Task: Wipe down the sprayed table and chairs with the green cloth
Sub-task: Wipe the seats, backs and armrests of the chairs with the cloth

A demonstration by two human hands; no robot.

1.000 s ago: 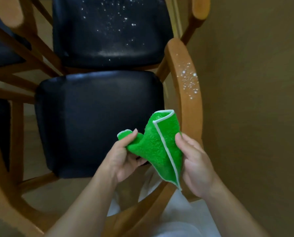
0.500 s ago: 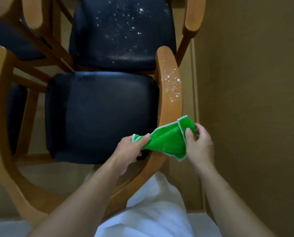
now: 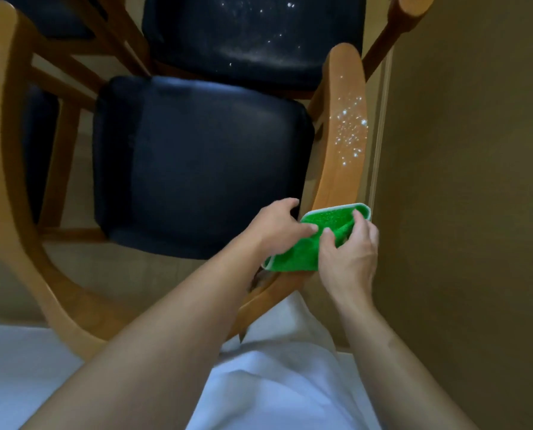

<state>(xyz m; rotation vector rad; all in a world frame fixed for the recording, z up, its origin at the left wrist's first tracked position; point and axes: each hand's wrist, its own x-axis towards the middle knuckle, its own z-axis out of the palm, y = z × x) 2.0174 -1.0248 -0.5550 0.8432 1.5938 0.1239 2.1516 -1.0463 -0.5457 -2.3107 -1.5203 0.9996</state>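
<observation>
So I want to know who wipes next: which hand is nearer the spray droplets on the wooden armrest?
Right. The right hand grips the green cloth directly below the droplets; the left hand sits further left, by the seat.

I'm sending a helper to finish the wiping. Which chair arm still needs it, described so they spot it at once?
Find the near black-cushioned wooden chair by the tan wall. Its curved wooden armrest on the wall side is the one. White spray droplets speckle it, and the folded green cloth sits at its near end.
</observation>
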